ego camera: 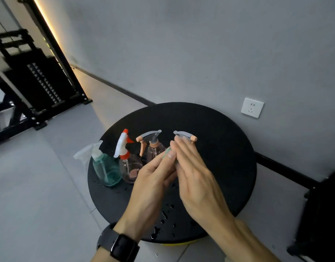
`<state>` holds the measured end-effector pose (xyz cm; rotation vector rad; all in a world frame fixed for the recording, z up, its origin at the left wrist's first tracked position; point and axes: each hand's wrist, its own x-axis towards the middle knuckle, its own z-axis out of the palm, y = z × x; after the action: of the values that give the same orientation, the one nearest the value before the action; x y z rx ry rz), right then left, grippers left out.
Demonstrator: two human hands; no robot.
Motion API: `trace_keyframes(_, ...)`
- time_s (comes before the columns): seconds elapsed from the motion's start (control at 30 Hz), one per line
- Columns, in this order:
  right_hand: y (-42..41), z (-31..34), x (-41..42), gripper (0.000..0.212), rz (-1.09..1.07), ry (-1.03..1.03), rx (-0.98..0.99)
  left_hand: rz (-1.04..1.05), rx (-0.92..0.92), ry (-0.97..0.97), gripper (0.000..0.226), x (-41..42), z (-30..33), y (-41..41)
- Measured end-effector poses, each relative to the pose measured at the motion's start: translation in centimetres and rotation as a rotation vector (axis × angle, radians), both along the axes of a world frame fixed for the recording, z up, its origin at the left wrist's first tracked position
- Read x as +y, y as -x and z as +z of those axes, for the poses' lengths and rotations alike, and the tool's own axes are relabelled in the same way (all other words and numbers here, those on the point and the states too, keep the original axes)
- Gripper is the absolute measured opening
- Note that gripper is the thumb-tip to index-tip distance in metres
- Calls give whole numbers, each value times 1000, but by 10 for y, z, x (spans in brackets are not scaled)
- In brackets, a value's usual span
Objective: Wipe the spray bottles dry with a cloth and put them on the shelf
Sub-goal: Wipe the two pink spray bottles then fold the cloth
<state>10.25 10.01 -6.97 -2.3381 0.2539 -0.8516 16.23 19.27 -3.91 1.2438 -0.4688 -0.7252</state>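
A round black table holds three standing spray bottles: a teal one with a translucent white head, a clear one with a white and red trigger, and a pinkish one with a grey and orange trigger. Both hands enclose a fourth spray bottle; only its grey and orange head shows above my fingers. My left hand, with a black watch on the wrist, curls around it from the left. My right hand presses flat against its right side. A pale green bit peeks between my fingers; cloth or bottle, I cannot tell.
Water drops lie on the table's near part. A grey wall with a white socket stands behind the table. A black metal rack is at the far left, and a dark piece of furniture at the right edge.
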Motion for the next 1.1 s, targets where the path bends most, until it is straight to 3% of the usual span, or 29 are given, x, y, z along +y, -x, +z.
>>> trace_keyframes(0.2,-4,8,17,50,187,-190,73,87,135,28,30,23,-13,-17)
trace_keyframes(0.43,-3,18,19,46,230,-941,90,204,125,-66,27,42,-20,-34)
trace_keyframes(0.6,-4,19,19,19,229,-953,168,161,45,-108,29,51,-20,-39)
trace_keyframes(0.83,-4,16,16,7,206,-1001,149,159,-235,-200,26,60,-18,-43)
trace_keyframes(1.03,-2,22,6,25,250,-980,251,134,-190,-201,28,61,-19,-45)
trace_keyframes(1.1,-1,24,3,22,265,-948,276,134,-155,-195,25,59,-19,-46)
